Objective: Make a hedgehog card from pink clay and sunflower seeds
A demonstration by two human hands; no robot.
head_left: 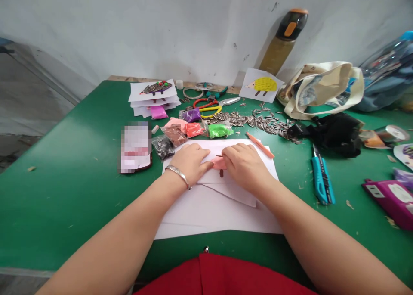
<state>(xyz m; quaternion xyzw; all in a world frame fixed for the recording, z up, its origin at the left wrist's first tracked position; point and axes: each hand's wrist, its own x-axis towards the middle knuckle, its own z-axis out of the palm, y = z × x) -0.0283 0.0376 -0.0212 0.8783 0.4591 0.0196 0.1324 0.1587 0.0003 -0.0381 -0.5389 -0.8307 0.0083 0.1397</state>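
My left hand (191, 162) lies on the white paper (206, 213), its thumb and forefinger apart, the thumb at the left edge of a flat pink clay shape (218, 163). A small brown clay piece (221, 173) sits just below the pink clay. My right hand (242, 162) is closed in a pinch over the right part of the shape. From its fingertips sticks out a small thin dark piece that looks like a sunflower seed (220, 156); most of it is hidden. An orange pen-like tool (260, 145) lies beside my right hand.
Behind the paper are bagged clays, such as a green one (220, 130), loose sunflower seeds (267, 123), scissors (229, 101) and stacked cards (151, 97). A phone (135, 147) lies left. Rightward are a blue utility knife (322, 176), a black bag (338, 133) and a tote (319, 90).
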